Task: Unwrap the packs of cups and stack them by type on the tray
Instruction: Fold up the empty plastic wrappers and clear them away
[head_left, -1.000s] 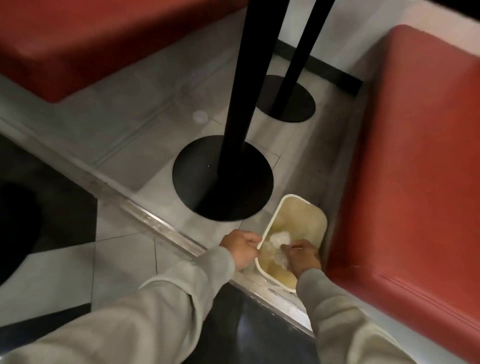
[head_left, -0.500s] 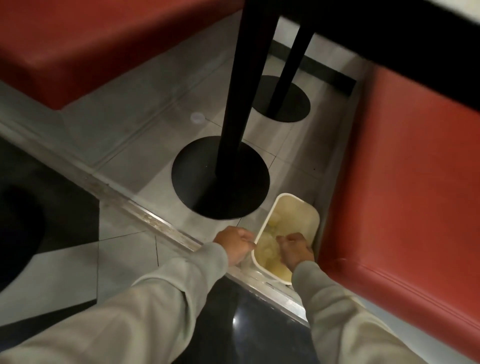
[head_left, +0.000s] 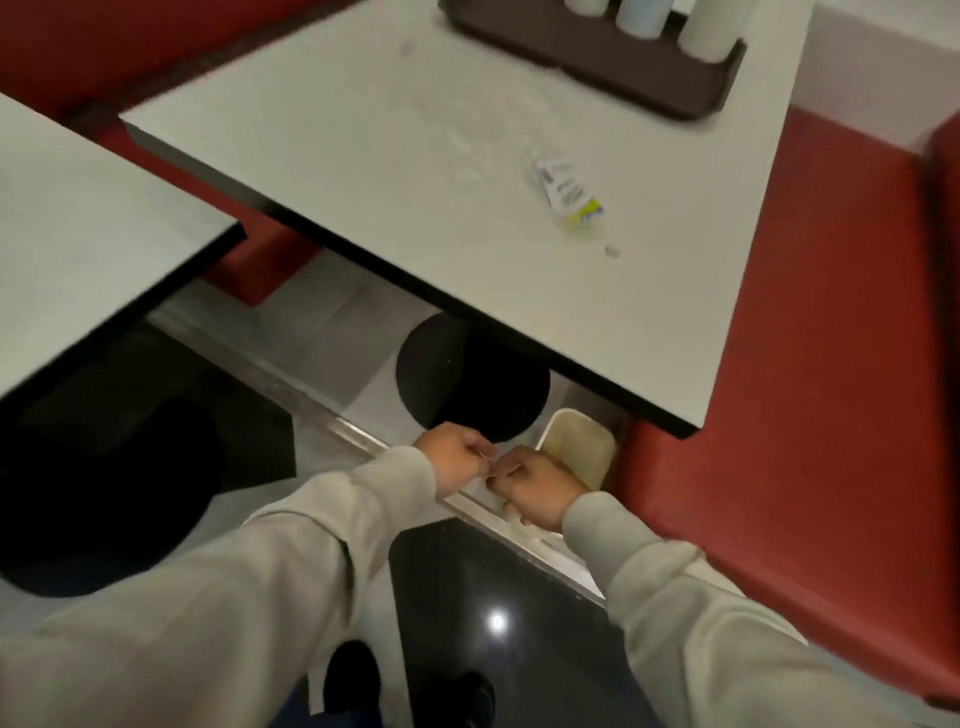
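The view has swung up since the earlier frames: then it looked under the table at the floor, and now the pale grey rectangular table top (head_left: 363, 156) fills the upper middle of the frame. Both hands have come up out of the cream plastic rectangular bin (head_left: 576, 415), where they were pushing down something pale and crumpled.

The bin stands on the floor at lower centre right, half under the table's near corner and just beside the red padded bench seat (head_left: 805, 364). The left hand (head_left: 457, 460) and the right hand (head_left: 537, 491) sit close together just left of the bin, both with fingers curled. There is a pale hint between them, but the blur hides whether either hand pinches a scrap of film or holds nothing.

The dark brown plastic tray (head_left: 691, 98) lies at the upper right of the frame on the far part of the table, with stacks of white cups (head_left: 709, 26) standing in it, cut off by the top edge. A clear plastic wrapper with a white and yellow label (head_left: 569, 195) lies loose on the table, well apart from the tray.

The step in hand looks like clearing waste: binning wrapping stripped from a pack. The next move probably calls for straightening up, reaching to the table top, and gathering the loose wrapper, or fetching another pack if any remain; none shows here.
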